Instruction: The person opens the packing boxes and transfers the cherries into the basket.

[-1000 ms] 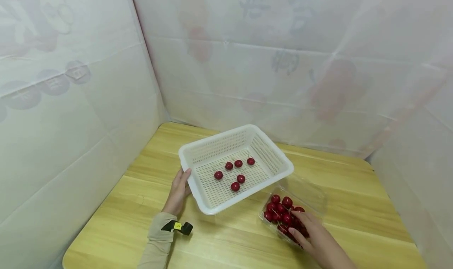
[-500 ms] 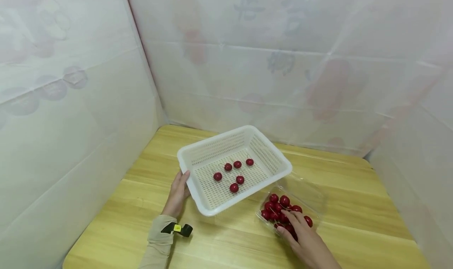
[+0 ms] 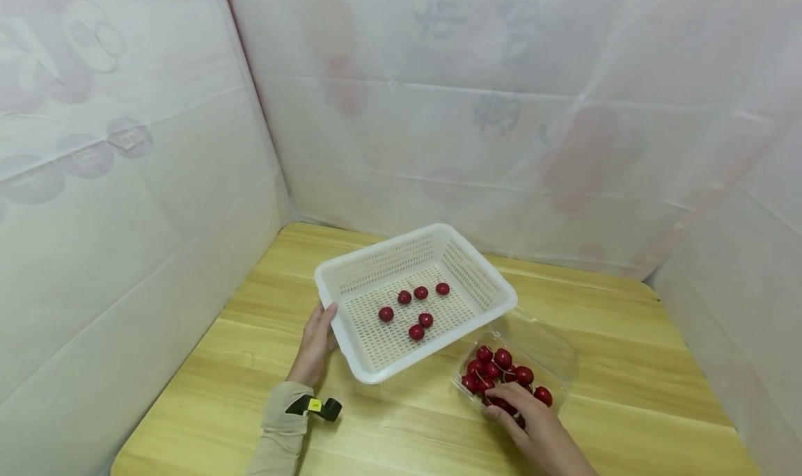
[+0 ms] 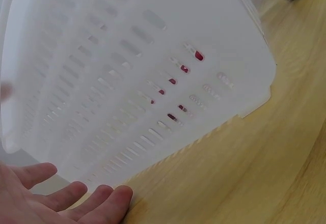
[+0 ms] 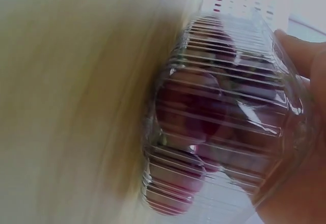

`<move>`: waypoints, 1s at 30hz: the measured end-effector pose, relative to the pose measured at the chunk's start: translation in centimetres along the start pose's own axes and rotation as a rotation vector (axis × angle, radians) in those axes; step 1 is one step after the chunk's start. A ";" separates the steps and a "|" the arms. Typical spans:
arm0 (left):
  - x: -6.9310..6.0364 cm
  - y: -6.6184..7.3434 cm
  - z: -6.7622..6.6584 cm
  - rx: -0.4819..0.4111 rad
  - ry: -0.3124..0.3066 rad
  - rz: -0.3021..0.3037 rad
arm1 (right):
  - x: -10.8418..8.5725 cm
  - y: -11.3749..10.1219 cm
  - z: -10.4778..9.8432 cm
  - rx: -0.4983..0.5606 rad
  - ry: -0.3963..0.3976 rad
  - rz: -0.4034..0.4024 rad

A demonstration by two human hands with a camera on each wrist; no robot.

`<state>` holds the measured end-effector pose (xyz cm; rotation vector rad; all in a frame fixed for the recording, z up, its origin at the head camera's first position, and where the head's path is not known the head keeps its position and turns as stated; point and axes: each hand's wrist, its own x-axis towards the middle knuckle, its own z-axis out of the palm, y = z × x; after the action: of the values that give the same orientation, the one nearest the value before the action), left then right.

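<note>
White basket: perforated, rectangular [image 3: 388,266], set at an angle over the table, mouth up; whether its base touches the wood, cannot tell.
Loose cherries: 6 dark red cherries [image 3: 404,297] lie on the basket floor; 4 run in a rough row, 2 sit closer to the person. Some red shows through the slots in the left wrist view.
Left hand: holds the basket [image 3: 313,351] at its left end, thumb over the rim, other fingers outside and below it; in the left wrist view 4 fingertips show near the lower edge.
Clear container: ribbed plastic [image 5: 224,193], near the basket's right corner, a clear flap [image 3: 545,344] spread out beyond it.
Piled cherries: a heap [image 3: 503,358] inside the container, some stems showing; part lies behind the fingers, so count uncertain.
Right hand: at the near side of the heap [image 3: 532,420], thumb and fingers bent over the fruit; whether they pinch a cherry, cannot tell.
Left wrist: beige sleeve [image 3: 278,427], black strap [image 3: 297,403] with a yellow tag.
Table: yellowish wood grain [image 3: 614,392].
Backdrop: pale sheeting [image 3: 401,149], faint prints.
</note>
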<state>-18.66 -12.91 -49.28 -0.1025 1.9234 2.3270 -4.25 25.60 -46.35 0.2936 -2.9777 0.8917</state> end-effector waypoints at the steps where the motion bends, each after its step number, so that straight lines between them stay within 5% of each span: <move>1: 0.0 0.0 0.0 0.001 0.000 -0.001 | -0.1 0.0 0.0 0.007 0.014 -0.022; 17: -0.1 -0.1 0.2 0.010 -0.002 -0.003 | -1.1 0.3 -0.9 0.064 0.216 -0.201; 24: -0.1 0.0 0.1 0.000 -0.005 0.007 | -1.1 0.7 -3.5 0.134 0.218 -0.049; 30: -0.2 0.3 0.1 0.001 -0.004 0.014 | -0.2 0.9 -6.5 0.048 0.278 -0.004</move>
<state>-18.52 -12.92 -48.98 -0.0845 1.9300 2.3331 -4.41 29.92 -41.41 0.1614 -2.7038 0.9208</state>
